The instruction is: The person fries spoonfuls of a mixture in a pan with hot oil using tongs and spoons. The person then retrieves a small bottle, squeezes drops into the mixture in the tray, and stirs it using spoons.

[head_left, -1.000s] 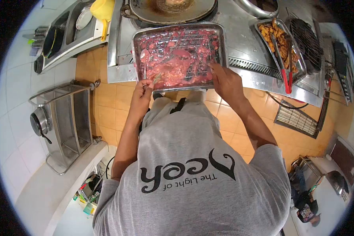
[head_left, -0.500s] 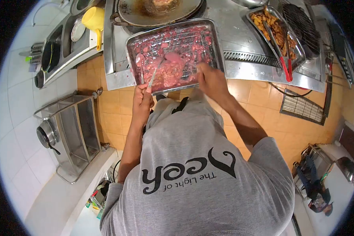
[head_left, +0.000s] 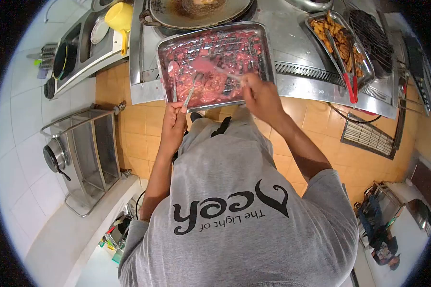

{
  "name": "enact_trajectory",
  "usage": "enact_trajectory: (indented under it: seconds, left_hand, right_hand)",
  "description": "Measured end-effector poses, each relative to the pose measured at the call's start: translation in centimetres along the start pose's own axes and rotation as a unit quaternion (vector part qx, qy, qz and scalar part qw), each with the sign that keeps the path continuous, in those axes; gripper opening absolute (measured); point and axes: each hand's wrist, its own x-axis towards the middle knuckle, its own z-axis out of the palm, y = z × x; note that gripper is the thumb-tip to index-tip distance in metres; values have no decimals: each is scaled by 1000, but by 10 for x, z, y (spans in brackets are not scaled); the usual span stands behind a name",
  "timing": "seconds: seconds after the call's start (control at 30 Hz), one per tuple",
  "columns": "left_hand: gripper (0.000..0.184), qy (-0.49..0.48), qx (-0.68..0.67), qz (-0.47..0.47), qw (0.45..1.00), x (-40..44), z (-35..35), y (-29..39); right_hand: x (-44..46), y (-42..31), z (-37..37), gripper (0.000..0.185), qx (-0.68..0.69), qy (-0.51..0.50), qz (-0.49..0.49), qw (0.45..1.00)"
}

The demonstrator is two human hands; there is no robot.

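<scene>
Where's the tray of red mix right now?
Head view, upper centre: the tray is over the front edge of the counter, just below the large pan, between left hand and right hand.

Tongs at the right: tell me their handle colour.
The tongs' handles are red; the head view shows them best.

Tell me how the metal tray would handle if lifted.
The metal tray looks stiff, given its raised rim. It may feel fairly heavy with red mixture spread across it. That mixture's wet shine suggests it might slide.
</scene>
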Motion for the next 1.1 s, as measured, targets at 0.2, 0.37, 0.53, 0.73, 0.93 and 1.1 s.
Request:
enact_trajectory:
  seconds: [0.2, 0.37, 0.53, 0.73, 0.93, 1.1]
  left_hand:
    - [11, 8, -15, -3, 1000, -4, 5, 4]
    - [12, 21, -106, -59, 992, -3, 6, 8]
    - [13, 41, -128, -84, 987, -2, 15, 16]
    - [12, 44, -131, -90, 986, -1, 26, 18]
    - [12, 57, -134, -70, 987, -9, 32, 16]
    - [14, 86, -74, -20, 993, -14, 28, 20]
  right_hand:
    - [9, 23, 5, 9, -36, 29, 2, 999]
    - [-4, -3, -8, 11, 24, -9, 3, 1000]
    - [-4, 29, -6, 8, -45, 15, 8, 999]
    - [-8, 4, -11, 11, 45, -31, -2, 998]
    - [0, 7, -28, 9, 63, -37, 31, 997]
    - [12, 35, -12, 5, -82, -67, 5, 994]
